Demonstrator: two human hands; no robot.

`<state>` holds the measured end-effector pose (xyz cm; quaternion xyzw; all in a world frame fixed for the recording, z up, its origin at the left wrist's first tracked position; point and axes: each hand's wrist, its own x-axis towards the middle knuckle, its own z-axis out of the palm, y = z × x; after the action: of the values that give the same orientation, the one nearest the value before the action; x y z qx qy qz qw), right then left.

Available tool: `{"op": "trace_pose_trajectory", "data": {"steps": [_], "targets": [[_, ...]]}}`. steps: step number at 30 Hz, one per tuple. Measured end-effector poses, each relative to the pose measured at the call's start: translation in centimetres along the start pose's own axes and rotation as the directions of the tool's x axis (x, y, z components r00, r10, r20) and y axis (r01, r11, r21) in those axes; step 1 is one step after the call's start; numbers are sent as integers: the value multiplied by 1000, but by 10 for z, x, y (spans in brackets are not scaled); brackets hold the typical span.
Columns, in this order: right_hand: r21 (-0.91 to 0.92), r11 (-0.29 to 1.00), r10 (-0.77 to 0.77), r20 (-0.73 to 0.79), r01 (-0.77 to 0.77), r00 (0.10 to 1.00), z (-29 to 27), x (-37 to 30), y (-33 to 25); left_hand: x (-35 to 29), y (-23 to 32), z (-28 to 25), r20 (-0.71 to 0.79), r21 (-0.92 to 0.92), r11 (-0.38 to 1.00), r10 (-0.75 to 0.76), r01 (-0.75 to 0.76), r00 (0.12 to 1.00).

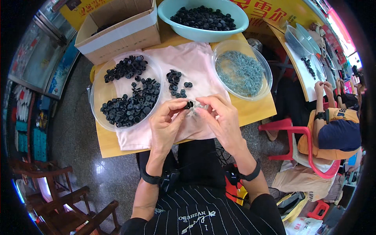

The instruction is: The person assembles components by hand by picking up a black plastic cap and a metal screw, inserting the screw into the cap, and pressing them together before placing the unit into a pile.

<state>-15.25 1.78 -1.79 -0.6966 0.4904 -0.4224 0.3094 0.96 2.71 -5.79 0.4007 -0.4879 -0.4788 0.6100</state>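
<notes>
Close together over the pale pink cloth, my two hands meet at a small round black plastic part. My left hand pinches this part between thumb and fingers. Thumb and forefinger of my right hand are pressed together right beside it; whatever lies between them is too small to make out. Just beyond my hands, several loose black parts lie on the cloth. To the left is a clear round tray with piles of black parts. At right, a clear bowl holds thin silvery metal pieces.
At the back stand a cardboard box and a light blue basin of black parts. Wooden chairs are at lower left. Rightward, a person sits on a red plastic chair by another table.
</notes>
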Motion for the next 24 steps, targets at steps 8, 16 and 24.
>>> {"op": "trace_pose_trajectory", "data": {"steps": [8,16,24], "targets": [[564,747,233,273,-351,933,7,13,16,1,-2,-3,50,-100,994,-49,54,998],[15,999,42,7,-42,999,5,24,26,1,-2,-6,-42,-108,990,-100,95,994],[-441,888,-166,-49,128,985,3,24,24,-1,-1,-3,-30,-152,984,-103,97,994]]}}
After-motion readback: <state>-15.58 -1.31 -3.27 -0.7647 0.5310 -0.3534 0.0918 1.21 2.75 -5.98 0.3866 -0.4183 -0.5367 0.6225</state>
